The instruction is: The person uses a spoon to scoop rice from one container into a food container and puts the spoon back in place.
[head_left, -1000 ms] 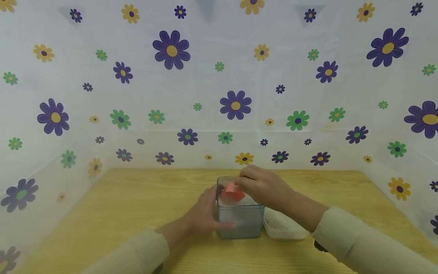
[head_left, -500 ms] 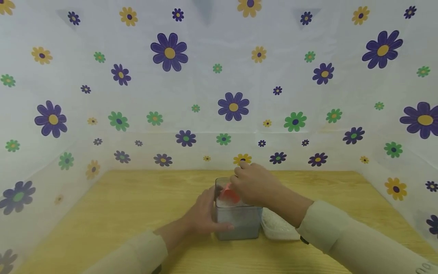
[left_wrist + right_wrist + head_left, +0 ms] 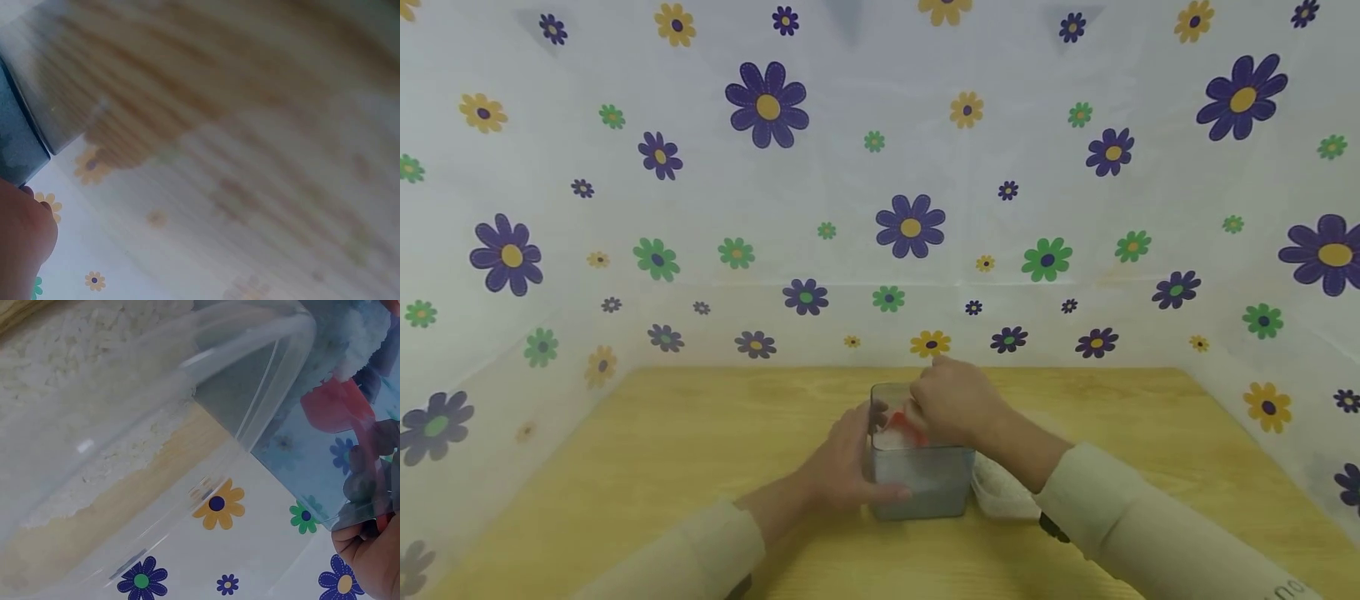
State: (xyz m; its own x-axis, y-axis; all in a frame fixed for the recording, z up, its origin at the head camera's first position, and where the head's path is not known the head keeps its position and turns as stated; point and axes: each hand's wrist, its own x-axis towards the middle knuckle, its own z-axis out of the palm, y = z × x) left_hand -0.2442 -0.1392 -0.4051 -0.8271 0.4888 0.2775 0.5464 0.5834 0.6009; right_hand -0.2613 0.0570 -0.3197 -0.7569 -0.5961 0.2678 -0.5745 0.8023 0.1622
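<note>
At the centre bottom of the head view, the left hand (image 3: 842, 467) grips the left side of a tall, square, blue-tinted clear plastic container (image 3: 921, 487), thumb laid across its front wall, fingers reaching behind. The right hand (image 3: 958, 404), fingers curled tightly, holds the handle of a red plastic scoop (image 3: 331, 409) over the container's opening; the scoop's head is inside, against white grains (image 3: 362, 340) at upper right of the right wrist view. Just right of the container, partly under the right forearm, a shallow clear plastic tub (image 3: 1011, 510) of white rice (image 3: 119, 337) sits on the yellowish wooden table (image 3: 752, 417).
</note>
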